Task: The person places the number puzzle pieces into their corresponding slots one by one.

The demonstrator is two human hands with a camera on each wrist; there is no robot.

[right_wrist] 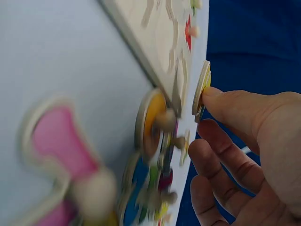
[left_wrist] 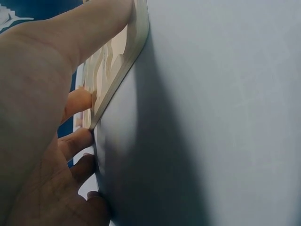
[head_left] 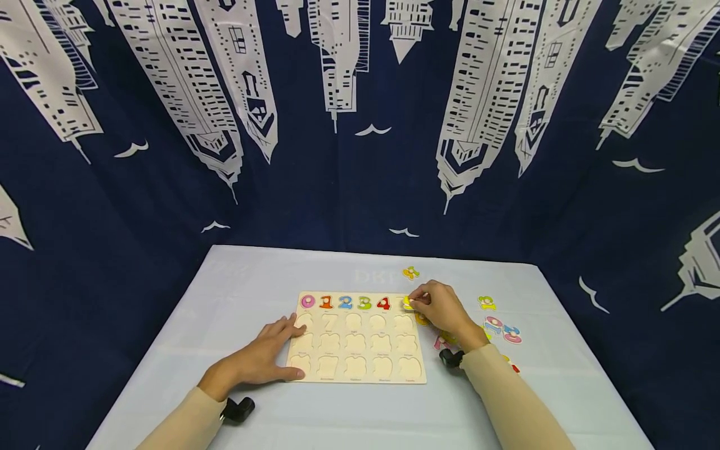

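A wooden number puzzle board [head_left: 355, 344] lies on the table with rows of shaped recesses. In its top row sit a pink 0 [head_left: 307, 301], a red-orange 1 [head_left: 326, 302], a blue 2 [head_left: 345, 302], a green 3 [head_left: 364, 302] and a red 4 [head_left: 384, 304]. My left hand [head_left: 261, 355] rests on the board's left side, fingers spread, thumb at the near corner. At the top right, my right hand [head_left: 445, 307] pinches a yellow number piece [head_left: 407, 304]. The right wrist view shows that yellow piece [right_wrist: 202, 89] held between thumb and fingers, tilted on edge above the board.
Loose knobbed number pieces lie right of the board, among them a yellow-green one [head_left: 486, 302], a blue-pink one [head_left: 512, 334] and a pink one [head_left: 440, 342], partly under my right arm. An orange-yellow piece [head_left: 410, 272] lies behind the board. A dark patterned cloth [head_left: 337, 187] hangs beyond.
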